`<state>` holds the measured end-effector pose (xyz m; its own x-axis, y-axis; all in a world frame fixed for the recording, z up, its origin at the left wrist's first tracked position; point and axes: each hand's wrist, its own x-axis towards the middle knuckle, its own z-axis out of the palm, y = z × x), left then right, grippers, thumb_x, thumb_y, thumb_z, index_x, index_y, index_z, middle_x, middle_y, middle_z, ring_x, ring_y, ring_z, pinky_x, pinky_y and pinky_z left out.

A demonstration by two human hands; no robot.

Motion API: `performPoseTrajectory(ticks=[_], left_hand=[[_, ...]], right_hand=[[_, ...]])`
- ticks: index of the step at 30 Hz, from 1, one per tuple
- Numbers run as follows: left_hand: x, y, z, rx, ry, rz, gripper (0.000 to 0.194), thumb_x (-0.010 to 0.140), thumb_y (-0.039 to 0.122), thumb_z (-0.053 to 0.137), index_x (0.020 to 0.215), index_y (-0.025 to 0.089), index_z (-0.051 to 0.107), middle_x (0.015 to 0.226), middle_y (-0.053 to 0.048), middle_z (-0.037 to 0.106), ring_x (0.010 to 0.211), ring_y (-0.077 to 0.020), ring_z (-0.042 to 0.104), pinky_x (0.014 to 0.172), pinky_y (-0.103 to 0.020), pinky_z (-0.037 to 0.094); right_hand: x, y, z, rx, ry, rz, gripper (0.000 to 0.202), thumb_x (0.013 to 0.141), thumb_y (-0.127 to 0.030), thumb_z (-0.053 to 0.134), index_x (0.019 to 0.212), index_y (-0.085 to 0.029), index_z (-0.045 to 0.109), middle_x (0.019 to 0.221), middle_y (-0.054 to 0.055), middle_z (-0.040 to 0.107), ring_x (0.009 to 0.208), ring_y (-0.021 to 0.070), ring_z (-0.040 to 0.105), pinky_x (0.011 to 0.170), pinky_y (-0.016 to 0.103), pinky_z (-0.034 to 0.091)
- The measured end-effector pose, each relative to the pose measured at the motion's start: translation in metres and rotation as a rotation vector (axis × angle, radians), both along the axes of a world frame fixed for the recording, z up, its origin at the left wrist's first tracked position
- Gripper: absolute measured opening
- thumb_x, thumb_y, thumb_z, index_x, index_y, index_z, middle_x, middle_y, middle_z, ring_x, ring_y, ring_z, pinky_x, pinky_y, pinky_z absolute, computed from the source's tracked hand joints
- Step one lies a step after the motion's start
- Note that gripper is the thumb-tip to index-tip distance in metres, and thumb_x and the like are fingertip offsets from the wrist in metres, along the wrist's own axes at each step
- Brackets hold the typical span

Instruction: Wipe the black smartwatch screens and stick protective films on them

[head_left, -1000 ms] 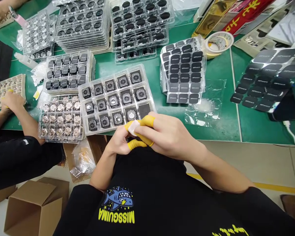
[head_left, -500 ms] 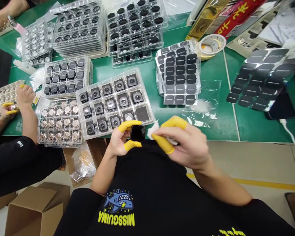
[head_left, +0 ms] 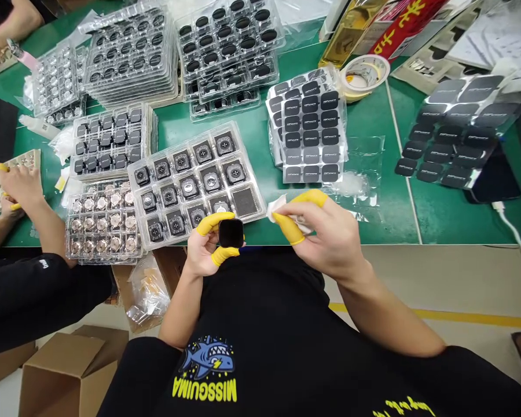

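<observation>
Between the yellow-capped thumb and finger of my left hand (head_left: 206,246) is a square black smartwatch body (head_left: 231,233), its dark glossy face turned toward me. My right hand (head_left: 323,231), also in yellow finger cots, pinches a crumpled white wipe (head_left: 276,207) to the right of the watch, apart from it. Just beyond my left hand lies a clear plastic tray (head_left: 254,211) of smartwatch bodies, most with their backs up. Its near right compartment holds no watch.
Stacked trays of dark round parts (head_left: 226,52) stand behind. Sheets of black square stickers (head_left: 312,136), a tape roll (head_left: 367,75) and a phone (head_left: 497,179) with a white cable are on the right. At left, a co-worker's hands (head_left: 21,185) are over a beige tray. Cardboard boxes (head_left: 65,370) sit below.
My left hand has turned the watch so its face shows more squarely. The wipe in my right hand is now farther from it. The whole view has shifted slightly.
</observation>
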<state>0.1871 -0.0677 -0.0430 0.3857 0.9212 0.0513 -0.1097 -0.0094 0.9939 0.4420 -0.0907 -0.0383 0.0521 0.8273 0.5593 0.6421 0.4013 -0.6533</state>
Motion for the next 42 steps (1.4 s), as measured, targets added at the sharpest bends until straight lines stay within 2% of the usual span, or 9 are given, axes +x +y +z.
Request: performPoseTrajectory(ticks=[6,10,16,20,27,30,36,39,42], left_hand=[[0.007,0.003,0.004,0.012,-0.036,-0.040,0.064,0.086,0.050,0.099,0.137,0.021,0.073,0.098,-0.005,0.083,0.083,-0.0261,0.088,0.073,-0.035,0.077],[0.006,0.000,0.002,-0.001,-0.024,-0.036,0.067,0.085,0.054,0.099,0.136,0.020,0.073,0.099,-0.006,0.082,0.083,-0.0263,0.088,0.076,-0.037,0.077],[0.004,-0.003,0.001,0.031,-0.015,0.005,0.068,0.085,0.055,0.098,0.140,0.023,0.074,0.104,-0.006,0.083,0.085,-0.0222,0.086,0.085,-0.038,0.077],[0.007,0.001,0.008,0.012,-0.064,-0.034,0.065,0.084,0.047,0.100,0.138,0.019,0.076,0.097,-0.006,0.084,0.080,-0.0232,0.087,0.075,-0.032,0.076],[0.004,0.005,0.011,-0.071,0.028,0.070,0.059,0.071,0.035,0.109,0.123,0.021,0.085,0.091,-0.005,0.087,0.073,-0.0272,0.088,0.067,-0.036,0.078],[-0.001,0.005,0.009,-0.085,0.046,0.096,0.058,0.068,0.033,0.110,0.120,0.021,0.087,0.092,-0.005,0.088,0.071,-0.0285,0.088,0.067,-0.038,0.079],[-0.003,0.004,0.015,-0.077,0.085,0.042,0.054,0.072,0.033,0.108,0.121,0.023,0.088,0.094,-0.006,0.090,0.070,-0.0298,0.089,0.066,-0.041,0.078],[0.002,0.005,0.014,-0.069,0.080,0.041,0.054,0.070,0.033,0.109,0.119,0.022,0.089,0.095,-0.007,0.091,0.070,-0.0308,0.089,0.066,-0.040,0.078],[0.006,0.004,0.011,-0.066,0.057,0.043,0.054,0.070,0.033,0.109,0.119,0.022,0.089,0.096,-0.009,0.091,0.071,-0.0322,0.089,0.065,-0.041,0.078]], right_hand=[[-0.008,-0.010,0.024,0.018,0.132,0.073,0.024,0.099,-0.010,0.078,0.110,-0.031,0.078,0.091,0.001,0.077,0.072,0.0178,0.072,0.063,0.033,0.057],[-0.003,-0.009,0.022,-0.018,0.188,0.049,0.023,0.099,-0.011,0.078,0.108,-0.033,0.081,0.090,0.001,0.080,0.072,0.0200,0.074,0.063,0.036,0.058],[0.025,0.003,-0.042,-0.110,0.099,-0.189,0.003,0.102,-0.025,0.076,0.101,-0.027,0.078,0.096,0.004,0.081,0.080,0.0231,0.072,0.071,0.039,0.055],[0.028,0.011,-0.087,-0.372,0.024,-0.233,0.010,0.102,-0.023,0.067,0.103,-0.023,0.077,0.103,0.010,0.078,0.087,0.0271,0.070,0.076,0.039,0.052],[0.019,0.020,-0.111,-0.606,-0.109,-0.235,0.025,0.102,-0.035,0.077,0.125,-0.027,0.079,0.115,0.009,0.080,0.109,0.0279,0.072,0.089,0.035,0.056],[0.066,0.020,-0.119,-0.625,-0.078,-0.408,0.036,0.105,-0.043,0.074,0.137,-0.027,0.073,0.130,0.011,0.077,0.114,0.0265,0.071,0.101,0.036,0.057],[0.251,0.026,-0.147,-0.706,0.036,-1.003,0.065,0.104,-0.045,0.065,0.156,-0.009,0.049,0.148,0.031,0.060,0.137,0.0436,0.056,0.119,0.064,0.046],[0.315,0.049,-0.163,-0.748,0.058,-1.099,0.064,0.100,-0.045,0.070,0.152,-0.015,0.050,0.147,0.027,0.063,0.139,0.0438,0.053,0.119,0.063,0.046],[0.344,0.079,-0.175,-0.783,0.050,-1.122,0.062,0.096,-0.040,0.074,0.150,-0.018,0.051,0.146,0.024,0.067,0.142,0.0434,0.049,0.117,0.061,0.047]])
